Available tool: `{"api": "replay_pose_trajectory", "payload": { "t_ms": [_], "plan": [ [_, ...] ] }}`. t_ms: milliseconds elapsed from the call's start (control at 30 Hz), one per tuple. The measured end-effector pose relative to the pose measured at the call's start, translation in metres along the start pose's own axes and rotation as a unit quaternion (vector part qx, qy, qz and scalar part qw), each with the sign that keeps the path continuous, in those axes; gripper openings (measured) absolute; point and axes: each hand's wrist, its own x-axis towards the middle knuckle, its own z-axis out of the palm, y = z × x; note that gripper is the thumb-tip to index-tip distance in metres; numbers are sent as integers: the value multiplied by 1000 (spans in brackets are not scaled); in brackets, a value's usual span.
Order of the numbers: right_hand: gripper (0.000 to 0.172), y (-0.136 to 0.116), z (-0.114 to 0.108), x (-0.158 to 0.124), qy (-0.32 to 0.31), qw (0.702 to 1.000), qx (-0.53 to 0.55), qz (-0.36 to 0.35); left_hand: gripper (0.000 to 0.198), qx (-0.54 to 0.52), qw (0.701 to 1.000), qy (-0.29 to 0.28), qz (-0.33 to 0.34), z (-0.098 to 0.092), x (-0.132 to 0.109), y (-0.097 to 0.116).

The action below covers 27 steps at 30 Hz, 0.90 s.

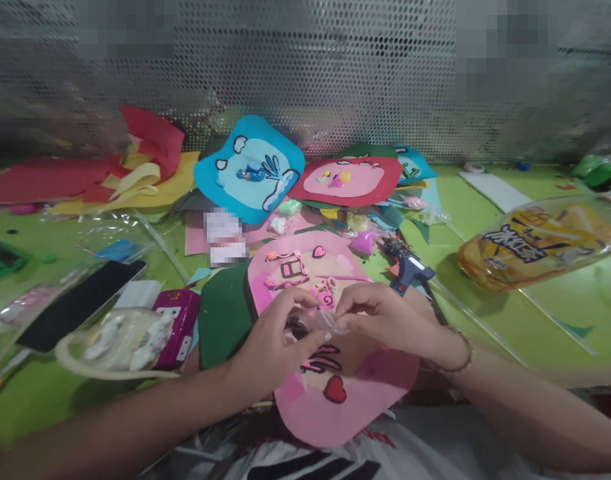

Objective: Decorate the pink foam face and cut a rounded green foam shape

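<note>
The left hand (285, 327) and right hand (385, 317) pinched a clear wrapper (319, 322) (contents unclear) over the pink card (358, 393); a hard tug could have torn it.

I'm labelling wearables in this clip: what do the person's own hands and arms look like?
Both forearms are bare, with no sleeves in view. The left hand and right hand are ungloved. A thin, dark bracelet circles the right wrist.
</note>
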Motion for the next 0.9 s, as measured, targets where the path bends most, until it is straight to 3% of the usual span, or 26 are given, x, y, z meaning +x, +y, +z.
{"api": "replay_pose_trajectory", "payload": {
  "t_ms": [100,133,167,233,300,367,467,567,700,900],
  "plan": [
    [15,-1,2,-1,20,999,-28,-9,32,50,983,136,108,-1,-3,-5],
    [16,-1,3,-2,27,998,-43,-21,29,72,976,151,139,-2,-4,-6],
    [16,0,4,-3,32,997,-60,-40,25,90,973,139,161,-2,-5,-6],
    [15,0,7,-6,31,991,-96,-88,24,109,978,44,171,-3,-7,-4],
    [13,0,12,-8,7,981,-128,-142,24,114,983,-49,137,-3,-8,-3],
    [13,-1,16,-9,-28,970,-153,-189,26,121,984,-82,100,-2,-8,-2],
    [15,-2,19,-9,-71,961,-157,-218,30,131,980,-113,102,-2,-7,-3],
    [15,-2,17,-7,-90,966,-134,-203,29,133,975,-138,109,-2,-6,-3],
    [14,-2,13,-6,-95,969,-128,-190,28,163,975,-113,102,-2,-6,-1],
    [12,-3,11,-10,-28,970,-176,-167,29,159,976,-104,108,-1,-8,-2]
  ]
}}
